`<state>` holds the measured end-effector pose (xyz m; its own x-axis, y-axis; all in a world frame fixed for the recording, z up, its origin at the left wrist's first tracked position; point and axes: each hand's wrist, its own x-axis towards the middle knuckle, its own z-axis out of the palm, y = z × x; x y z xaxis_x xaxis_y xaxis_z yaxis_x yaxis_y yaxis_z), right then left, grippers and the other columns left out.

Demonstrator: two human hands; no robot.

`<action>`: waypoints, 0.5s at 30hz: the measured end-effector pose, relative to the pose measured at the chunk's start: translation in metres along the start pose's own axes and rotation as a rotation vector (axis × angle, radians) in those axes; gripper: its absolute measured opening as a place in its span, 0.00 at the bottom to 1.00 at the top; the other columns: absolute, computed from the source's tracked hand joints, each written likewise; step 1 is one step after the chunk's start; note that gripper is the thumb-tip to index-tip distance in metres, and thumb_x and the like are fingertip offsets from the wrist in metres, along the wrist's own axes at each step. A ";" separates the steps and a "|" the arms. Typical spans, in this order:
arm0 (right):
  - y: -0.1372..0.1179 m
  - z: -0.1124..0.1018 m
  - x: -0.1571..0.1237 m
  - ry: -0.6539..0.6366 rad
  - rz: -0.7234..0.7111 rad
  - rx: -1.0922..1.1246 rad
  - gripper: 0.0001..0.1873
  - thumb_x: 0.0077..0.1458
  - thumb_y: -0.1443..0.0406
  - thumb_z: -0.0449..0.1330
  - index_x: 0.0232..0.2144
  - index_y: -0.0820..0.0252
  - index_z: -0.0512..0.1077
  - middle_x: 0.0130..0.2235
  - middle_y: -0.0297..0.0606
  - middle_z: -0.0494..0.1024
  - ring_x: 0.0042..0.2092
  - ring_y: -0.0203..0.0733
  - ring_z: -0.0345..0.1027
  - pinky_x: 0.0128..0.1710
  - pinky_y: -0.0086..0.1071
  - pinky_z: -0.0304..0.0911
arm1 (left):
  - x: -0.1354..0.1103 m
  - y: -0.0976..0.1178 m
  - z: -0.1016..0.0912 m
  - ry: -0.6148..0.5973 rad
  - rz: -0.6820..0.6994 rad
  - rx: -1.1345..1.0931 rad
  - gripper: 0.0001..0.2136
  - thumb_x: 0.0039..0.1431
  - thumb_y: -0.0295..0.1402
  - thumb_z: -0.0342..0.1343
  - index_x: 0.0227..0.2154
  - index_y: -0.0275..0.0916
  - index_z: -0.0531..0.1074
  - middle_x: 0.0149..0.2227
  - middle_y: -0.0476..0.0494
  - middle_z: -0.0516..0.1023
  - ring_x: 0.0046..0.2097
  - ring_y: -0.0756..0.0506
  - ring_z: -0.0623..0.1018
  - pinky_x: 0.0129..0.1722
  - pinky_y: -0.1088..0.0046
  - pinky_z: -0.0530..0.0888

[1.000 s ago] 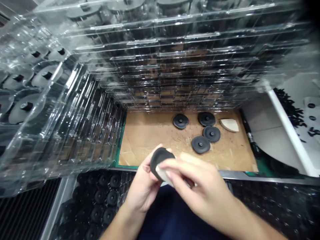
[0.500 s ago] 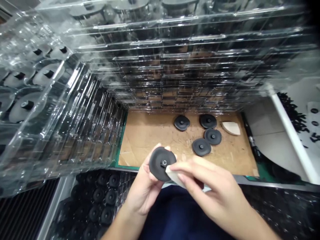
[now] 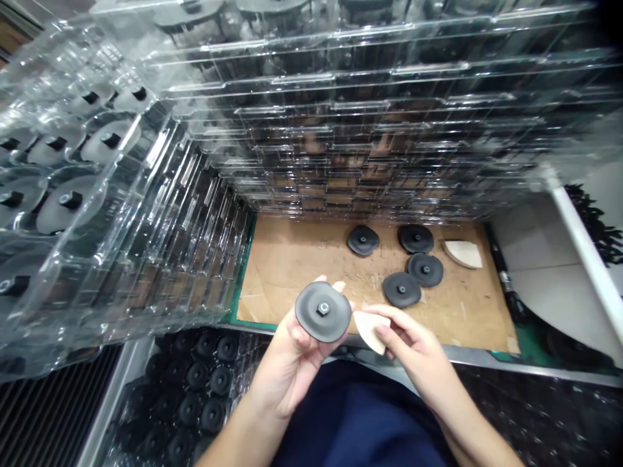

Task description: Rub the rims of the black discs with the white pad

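My left hand point(image 3: 296, 357) holds up a dark grey, rounded disc point(image 3: 316, 322) with a short hollow stub at its centre, fingers curled beneath its rim. Between the thumb and fingers of my right hand point(image 3: 413, 337) is a cream, wedge-shaped pad point(image 3: 370, 329). The pad's tip is close beside the disc's right edge, with a small gap. Beyond my hands, several similar dark discs lie on the cardboard sheet, among them one at the left point(image 3: 363, 240) and one nearest my right hand point(image 3: 402, 289).
A second cream wedge point(image 3: 463, 253) lies on the cardboard point(image 3: 292, 259). Tall stacks of clear plastic trays stand behind point(image 3: 341, 130) and at the left point(image 3: 160, 214). Below the bench edge, a tray of dark discs point(image 3: 195, 395) sits at lower left. A white panel point(image 3: 549, 240) borders the right side.
My right hand has drawn the wedge pad off the disc's face, away to the right. The disc in my left hand has turned and tilted, its whole face now showing. The view shifted slightly.
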<state>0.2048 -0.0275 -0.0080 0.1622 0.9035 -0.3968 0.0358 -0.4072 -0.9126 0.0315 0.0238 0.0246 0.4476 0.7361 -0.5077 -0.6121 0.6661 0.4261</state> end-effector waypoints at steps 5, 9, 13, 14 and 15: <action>-0.057 0.002 -0.003 0.174 -0.405 -0.194 0.09 0.59 0.64 0.57 0.41 0.50 0.75 0.41 0.34 0.79 0.40 0.40 0.71 0.37 0.30 0.68 | 0.001 -0.005 0.004 0.013 0.016 0.050 0.27 0.36 0.37 0.71 0.45 0.46 0.76 0.47 0.47 0.80 0.46 0.45 0.79 0.44 0.76 0.76; -0.084 0.016 -0.004 -0.054 -0.809 -0.303 0.13 0.59 0.74 0.54 0.44 0.61 0.73 0.37 0.39 0.79 0.38 0.37 0.72 0.40 0.28 0.69 | 0.000 -0.006 0.004 0.013 0.038 0.119 0.28 0.33 0.38 0.73 0.44 0.47 0.77 0.44 0.49 0.81 0.45 0.47 0.79 0.46 0.79 0.74; -0.086 0.023 0.001 -0.241 -0.679 -0.457 0.11 0.59 0.73 0.54 0.39 0.63 0.76 0.32 0.38 0.77 0.33 0.37 0.71 0.33 0.28 0.68 | -0.001 -0.007 0.002 0.077 0.015 0.176 0.31 0.33 0.37 0.73 0.47 0.48 0.76 0.44 0.46 0.81 0.46 0.44 0.79 0.46 0.75 0.74; -0.086 0.024 0.002 -0.212 -0.703 -0.467 0.11 0.59 0.73 0.54 0.40 0.65 0.75 0.32 0.39 0.77 0.33 0.38 0.71 0.34 0.30 0.68 | -0.001 -0.007 0.002 0.072 -0.003 0.166 0.30 0.35 0.37 0.72 0.48 0.48 0.75 0.44 0.46 0.81 0.46 0.43 0.79 0.47 0.74 0.74; -0.087 0.025 0.003 -0.171 -0.749 -0.450 0.12 0.60 0.73 0.53 0.42 0.67 0.75 0.33 0.41 0.77 0.34 0.40 0.71 0.36 0.32 0.68 | 0.000 -0.007 0.003 0.048 -0.011 0.154 0.30 0.36 0.38 0.71 0.48 0.48 0.75 0.44 0.45 0.81 0.47 0.43 0.79 0.49 0.72 0.74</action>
<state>0.1775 0.0136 0.0674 -0.2072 0.9467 0.2465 0.4628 0.3168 -0.8279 0.0372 0.0192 0.0239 0.4199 0.7242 -0.5469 -0.4982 0.6877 0.5281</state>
